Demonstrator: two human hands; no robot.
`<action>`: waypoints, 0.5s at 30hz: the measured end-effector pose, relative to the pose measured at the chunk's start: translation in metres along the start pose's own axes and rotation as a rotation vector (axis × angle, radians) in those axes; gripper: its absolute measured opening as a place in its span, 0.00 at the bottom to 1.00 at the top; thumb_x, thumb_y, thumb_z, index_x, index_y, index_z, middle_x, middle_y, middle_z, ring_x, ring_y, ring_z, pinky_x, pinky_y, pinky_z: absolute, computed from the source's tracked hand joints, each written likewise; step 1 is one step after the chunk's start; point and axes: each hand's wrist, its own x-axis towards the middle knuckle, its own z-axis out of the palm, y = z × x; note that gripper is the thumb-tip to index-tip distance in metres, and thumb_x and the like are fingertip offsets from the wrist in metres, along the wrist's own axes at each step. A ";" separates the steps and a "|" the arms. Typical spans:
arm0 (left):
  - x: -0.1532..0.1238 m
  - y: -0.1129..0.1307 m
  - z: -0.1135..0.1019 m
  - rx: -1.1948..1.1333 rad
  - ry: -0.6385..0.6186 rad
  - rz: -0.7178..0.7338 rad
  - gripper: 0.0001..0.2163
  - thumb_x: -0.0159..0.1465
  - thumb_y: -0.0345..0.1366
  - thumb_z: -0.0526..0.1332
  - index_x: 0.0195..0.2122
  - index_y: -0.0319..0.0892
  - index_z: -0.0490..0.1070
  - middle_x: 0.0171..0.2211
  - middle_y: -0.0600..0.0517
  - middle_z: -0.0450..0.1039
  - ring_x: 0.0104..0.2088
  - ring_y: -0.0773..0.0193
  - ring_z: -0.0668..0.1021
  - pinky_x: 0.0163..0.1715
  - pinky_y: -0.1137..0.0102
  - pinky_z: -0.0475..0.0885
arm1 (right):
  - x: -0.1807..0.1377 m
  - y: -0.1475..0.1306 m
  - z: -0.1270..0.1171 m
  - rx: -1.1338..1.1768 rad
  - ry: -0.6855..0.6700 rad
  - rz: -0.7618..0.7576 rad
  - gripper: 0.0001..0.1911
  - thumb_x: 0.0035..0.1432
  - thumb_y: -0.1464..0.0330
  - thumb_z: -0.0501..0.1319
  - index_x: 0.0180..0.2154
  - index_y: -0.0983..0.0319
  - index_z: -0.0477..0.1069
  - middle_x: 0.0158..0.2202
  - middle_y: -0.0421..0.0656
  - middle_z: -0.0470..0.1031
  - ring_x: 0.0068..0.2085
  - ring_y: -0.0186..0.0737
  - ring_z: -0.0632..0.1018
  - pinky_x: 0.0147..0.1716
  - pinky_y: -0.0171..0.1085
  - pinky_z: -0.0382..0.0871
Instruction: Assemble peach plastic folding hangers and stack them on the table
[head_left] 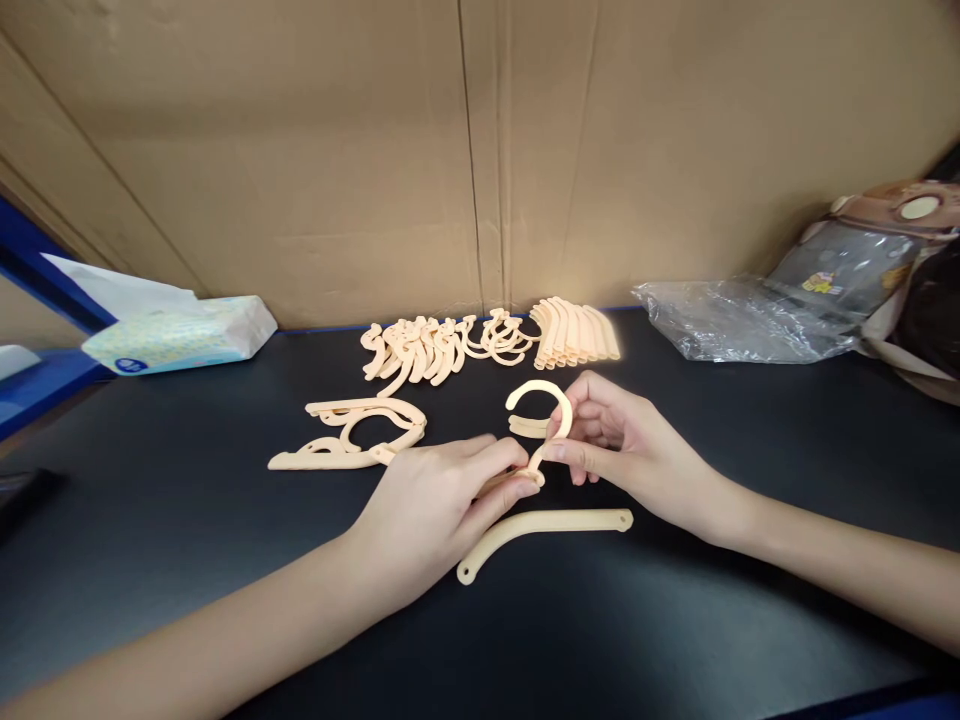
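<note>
Hook (564,404) in right hand (611,440), central on tabletop (675,620).

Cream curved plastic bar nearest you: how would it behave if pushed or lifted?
This cream curved plastic bar looks stiff, keeping its arc. Thin, so likely light. Flat on the black tabletop, it should slide, not roll.

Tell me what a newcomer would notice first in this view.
First, the left hand and right hand pinching a cream hook between them at the middle of the black table. A curved cream arm lies just in front of them. Behind, along the cardboard wall, sit piles of cream parts.
</note>
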 end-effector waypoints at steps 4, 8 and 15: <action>0.001 0.007 -0.008 -0.376 -0.080 -0.294 0.12 0.67 0.45 0.55 0.31 0.43 0.69 0.27 0.57 0.70 0.26 0.69 0.74 0.24 0.76 0.64 | 0.000 0.001 0.000 -0.161 0.014 -0.081 0.12 0.55 0.65 0.65 0.31 0.60 0.62 0.26 0.34 0.67 0.27 0.29 0.69 0.26 0.30 0.64; 0.002 0.007 -0.011 -0.813 -0.213 -0.473 0.11 0.65 0.44 0.57 0.32 0.41 0.67 0.30 0.56 0.71 0.24 0.69 0.77 0.21 0.77 0.68 | -0.001 0.001 -0.001 -0.323 0.014 -0.087 0.06 0.58 0.66 0.63 0.34 0.61 0.70 0.30 0.37 0.74 0.29 0.30 0.72 0.27 0.30 0.65; 0.007 0.001 -0.008 -1.015 -0.189 -0.523 0.08 0.65 0.40 0.56 0.36 0.40 0.65 0.34 0.53 0.72 0.23 0.70 0.77 0.19 0.77 0.71 | -0.012 -0.004 0.000 -0.696 -0.136 -0.475 0.07 0.61 0.66 0.61 0.35 0.62 0.74 0.30 0.39 0.75 0.31 0.32 0.73 0.33 0.31 0.66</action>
